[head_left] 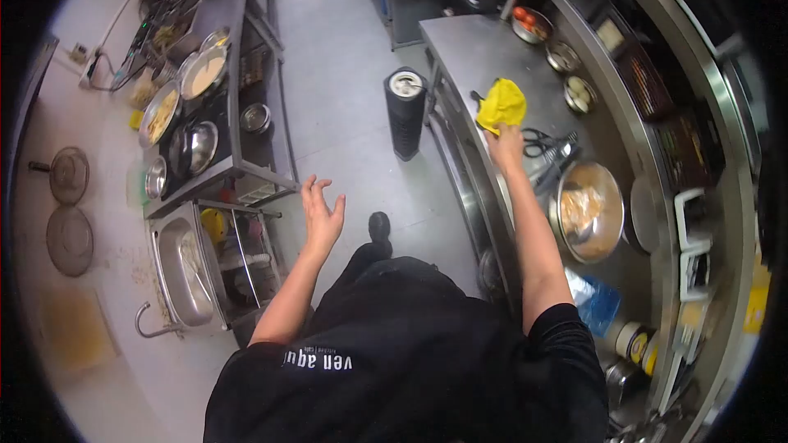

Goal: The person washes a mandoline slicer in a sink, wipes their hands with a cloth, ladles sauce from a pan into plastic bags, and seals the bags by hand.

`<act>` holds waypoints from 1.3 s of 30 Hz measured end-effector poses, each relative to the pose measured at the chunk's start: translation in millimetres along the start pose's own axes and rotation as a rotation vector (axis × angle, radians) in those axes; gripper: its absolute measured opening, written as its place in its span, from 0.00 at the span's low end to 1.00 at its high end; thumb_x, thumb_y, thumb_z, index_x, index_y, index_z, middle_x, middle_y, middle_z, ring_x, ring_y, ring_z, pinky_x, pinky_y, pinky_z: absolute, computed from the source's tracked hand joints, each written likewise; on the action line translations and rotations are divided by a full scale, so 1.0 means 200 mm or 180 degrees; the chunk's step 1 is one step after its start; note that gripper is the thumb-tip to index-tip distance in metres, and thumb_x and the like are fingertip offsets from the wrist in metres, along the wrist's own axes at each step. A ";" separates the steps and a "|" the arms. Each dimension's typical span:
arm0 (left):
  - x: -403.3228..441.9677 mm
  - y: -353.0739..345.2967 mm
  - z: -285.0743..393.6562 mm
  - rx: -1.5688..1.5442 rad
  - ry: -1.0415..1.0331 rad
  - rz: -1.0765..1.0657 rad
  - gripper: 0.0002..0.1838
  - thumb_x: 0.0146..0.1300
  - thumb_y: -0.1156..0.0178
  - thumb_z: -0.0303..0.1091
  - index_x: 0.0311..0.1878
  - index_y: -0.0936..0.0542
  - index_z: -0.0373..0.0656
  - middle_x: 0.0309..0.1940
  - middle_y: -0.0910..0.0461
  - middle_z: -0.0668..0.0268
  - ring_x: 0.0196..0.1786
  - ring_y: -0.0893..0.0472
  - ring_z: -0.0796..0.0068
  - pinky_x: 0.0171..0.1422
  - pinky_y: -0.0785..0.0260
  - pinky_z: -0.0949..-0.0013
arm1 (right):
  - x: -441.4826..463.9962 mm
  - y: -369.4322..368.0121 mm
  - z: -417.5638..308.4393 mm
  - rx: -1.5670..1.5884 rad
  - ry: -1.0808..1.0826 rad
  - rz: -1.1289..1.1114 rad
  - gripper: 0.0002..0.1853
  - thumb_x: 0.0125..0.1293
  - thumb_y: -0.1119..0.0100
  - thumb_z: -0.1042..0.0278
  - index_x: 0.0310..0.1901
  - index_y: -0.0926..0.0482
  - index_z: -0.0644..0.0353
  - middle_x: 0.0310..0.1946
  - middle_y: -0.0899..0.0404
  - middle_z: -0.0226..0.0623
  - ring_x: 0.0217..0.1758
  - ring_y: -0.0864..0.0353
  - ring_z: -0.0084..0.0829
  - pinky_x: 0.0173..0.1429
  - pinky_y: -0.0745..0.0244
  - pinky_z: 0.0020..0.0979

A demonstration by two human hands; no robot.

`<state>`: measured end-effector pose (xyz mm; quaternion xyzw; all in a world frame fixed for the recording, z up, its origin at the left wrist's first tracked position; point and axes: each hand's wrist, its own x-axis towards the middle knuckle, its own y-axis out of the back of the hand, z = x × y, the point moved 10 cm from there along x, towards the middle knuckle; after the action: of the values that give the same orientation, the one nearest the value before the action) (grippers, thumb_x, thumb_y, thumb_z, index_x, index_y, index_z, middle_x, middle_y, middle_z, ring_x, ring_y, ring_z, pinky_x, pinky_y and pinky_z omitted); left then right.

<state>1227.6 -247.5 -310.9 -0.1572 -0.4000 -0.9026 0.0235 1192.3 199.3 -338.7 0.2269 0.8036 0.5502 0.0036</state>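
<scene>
My right hand point(506, 148) reaches over the metal counter point(464, 45), its fingers closed on a bright yellow cloth point(502, 105). A dark bit shows at the cloth's left edge. Just right of that hand lie black-handled scissors point(538, 143) and some metal utensils point(562, 152). Closer to my body, a large steel bowl point(606, 239) holds orange-brown food, partly under clear plastic. My left hand point(322, 213) hangs in the air over the floor, fingers spread and holding nothing.
A black cylindrical bin-like object point(405, 119) stands on the floor point(336, 74) ahead. Left are a sink point(176, 258) and a rack with several bowls. Along the counter's back sit a bowl of tomatoes point(529, 25) and smaller bowls. Shelving point(698, 107) runs along the right.
</scene>
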 end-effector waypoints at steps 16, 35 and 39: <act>1.35 0.06 -0.56 -0.0242 -0.0163 0.0057 0.20 0.55 0.36 0.29 0.50 0.30 0.41 0.61 0.41 0.46 0.63 0.36 0.43 0.65 0.41 0.51 | 0.49 -0.64 0.77 -0.0931 -0.1358 -0.0524 0.23 0.67 0.50 0.51 0.44 0.23 0.68 0.36 0.21 0.59 0.41 0.21 0.56 0.44 0.27 0.49; 3.65 -0.33 -0.77 -0.0536 -0.0708 -0.0136 0.21 0.56 0.37 0.31 0.53 0.29 0.42 0.63 0.43 0.48 0.66 0.40 0.44 0.66 0.43 0.52 | 2.52 -0.94 0.38 -0.1719 -0.1023 -0.0896 0.20 0.55 0.39 0.53 0.33 0.20 0.67 0.36 0.20 0.57 0.44 0.20 0.54 0.47 0.26 0.46; 4.14 -0.26 -0.93 -0.0337 -0.0477 0.0124 0.27 0.57 0.37 0.30 0.60 0.34 0.43 0.64 0.44 0.49 0.66 0.39 0.49 0.64 0.39 0.54 | 3.33 -1.60 -1.08 -0.0385 -0.0792 -0.2429 0.20 0.61 0.44 0.55 0.48 0.22 0.60 0.48 0.22 0.52 0.53 0.24 0.51 0.55 0.28 0.46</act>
<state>383.9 -278.2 -215.2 -0.2331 -0.3491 -0.9076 0.0028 424.9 159.9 -374.3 -0.0235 0.7897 0.5240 0.3183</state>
